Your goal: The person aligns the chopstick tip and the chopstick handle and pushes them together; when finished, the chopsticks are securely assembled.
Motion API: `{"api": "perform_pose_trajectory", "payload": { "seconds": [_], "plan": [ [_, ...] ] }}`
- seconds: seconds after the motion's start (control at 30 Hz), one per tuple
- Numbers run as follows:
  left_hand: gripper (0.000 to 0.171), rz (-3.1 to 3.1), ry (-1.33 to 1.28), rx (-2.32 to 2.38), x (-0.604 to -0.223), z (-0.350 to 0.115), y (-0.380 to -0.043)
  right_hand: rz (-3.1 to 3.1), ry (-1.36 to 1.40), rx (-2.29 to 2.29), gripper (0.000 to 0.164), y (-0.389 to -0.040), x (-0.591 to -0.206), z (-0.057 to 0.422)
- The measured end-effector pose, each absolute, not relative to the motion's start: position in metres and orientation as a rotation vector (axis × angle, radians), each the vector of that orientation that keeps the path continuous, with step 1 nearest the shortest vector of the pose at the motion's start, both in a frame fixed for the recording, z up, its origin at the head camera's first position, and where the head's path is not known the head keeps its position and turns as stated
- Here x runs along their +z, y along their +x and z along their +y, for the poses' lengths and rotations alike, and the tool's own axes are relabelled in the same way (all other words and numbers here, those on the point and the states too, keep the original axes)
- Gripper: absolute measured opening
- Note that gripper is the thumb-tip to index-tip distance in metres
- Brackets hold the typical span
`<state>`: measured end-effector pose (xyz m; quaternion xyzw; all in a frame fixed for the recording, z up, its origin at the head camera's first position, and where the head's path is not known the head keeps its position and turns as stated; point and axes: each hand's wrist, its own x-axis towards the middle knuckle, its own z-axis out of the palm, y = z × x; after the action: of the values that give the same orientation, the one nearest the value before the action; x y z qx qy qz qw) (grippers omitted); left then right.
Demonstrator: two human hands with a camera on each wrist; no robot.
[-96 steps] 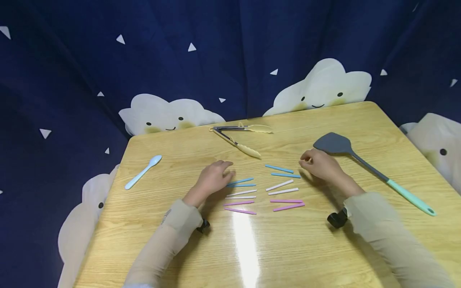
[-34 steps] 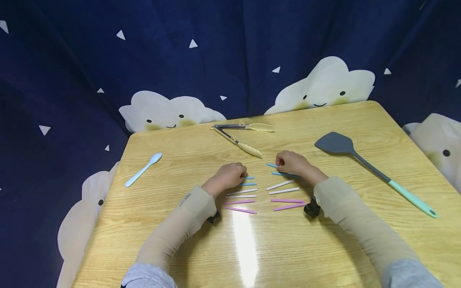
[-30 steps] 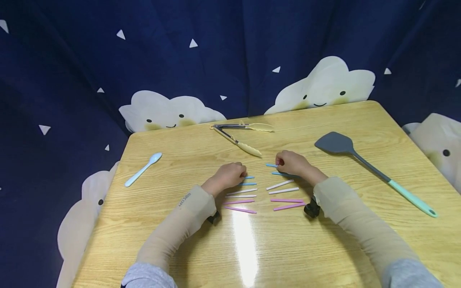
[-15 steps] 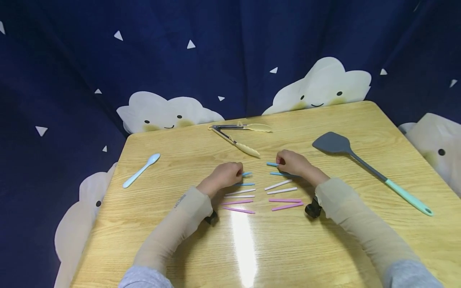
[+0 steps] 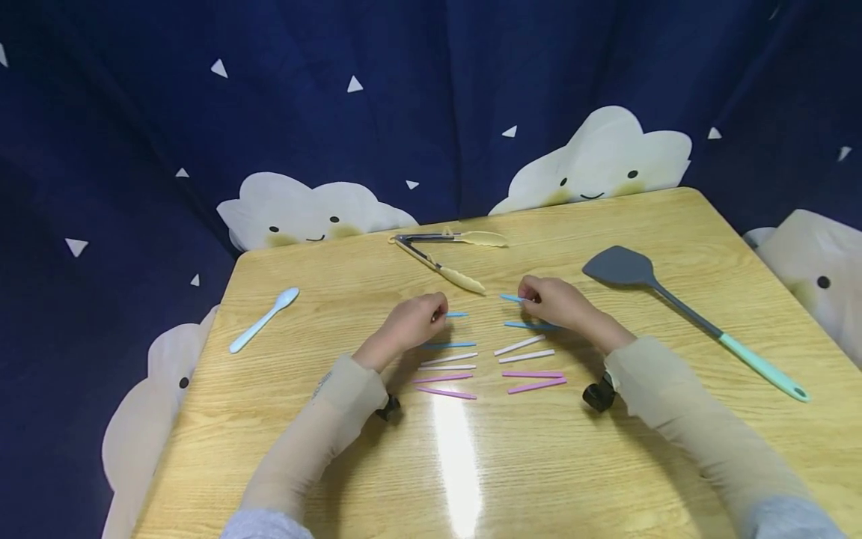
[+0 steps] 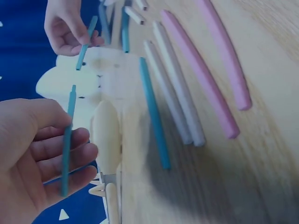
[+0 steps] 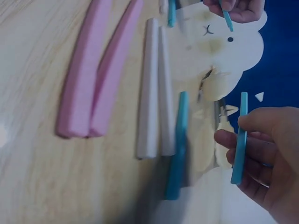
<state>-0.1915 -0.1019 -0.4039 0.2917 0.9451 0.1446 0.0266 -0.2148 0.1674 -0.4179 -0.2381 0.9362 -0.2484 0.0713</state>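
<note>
Between thumb and fingers, my left hand [image 5: 407, 323] pinches a thin blue stick [image 6: 67, 144], lifted off the tabletop. A second blue stick [image 7: 240, 140] is pinched the same way by my right hand [image 5: 557, 303]. The two held sticks stay apart, their free ends facing across a gap. Below my left hand lie one blue stick [image 5: 461, 345], two white sticks [image 5: 447, 367] and two pink sticks [image 5: 446, 393]. Below my right hand lie another blue stick [image 5: 525, 325], two more white sticks [image 5: 527, 357] and two more pink sticks [image 5: 536, 386].
Yellow-tipped tongs [image 5: 461, 281] lie spread beyond the hands. At right rests a turner [image 5: 619, 267] with a grey blade and mint handle. A pale blue spoon [image 5: 266, 320] lies at left on the wooden table [image 5: 323, 284]. A dark blue curtain [image 5: 404, 45] hangs behind it.
Both hands came in to the far blue sticks and took hold of one each. In the last half second both sticks rose and moved away from the row.
</note>
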Motion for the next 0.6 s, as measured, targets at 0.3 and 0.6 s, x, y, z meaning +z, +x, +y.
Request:
{"api": "perform_pose_trajectory", "payload": {
  "seconds": [0.3,0.6],
  "plan": [
    [0.005,3.060,0.869,0.665,-0.393,-0.110,-0.182,2.850,-0.823,-0.865,0.006,-0.206,-0.394,0.160],
    [0.005,3.127,0.953,0.824,-0.377,-0.111,-0.172,2.847,-0.918,-1.030,0.006,-0.194,-0.378,0.162]
  ]
}}
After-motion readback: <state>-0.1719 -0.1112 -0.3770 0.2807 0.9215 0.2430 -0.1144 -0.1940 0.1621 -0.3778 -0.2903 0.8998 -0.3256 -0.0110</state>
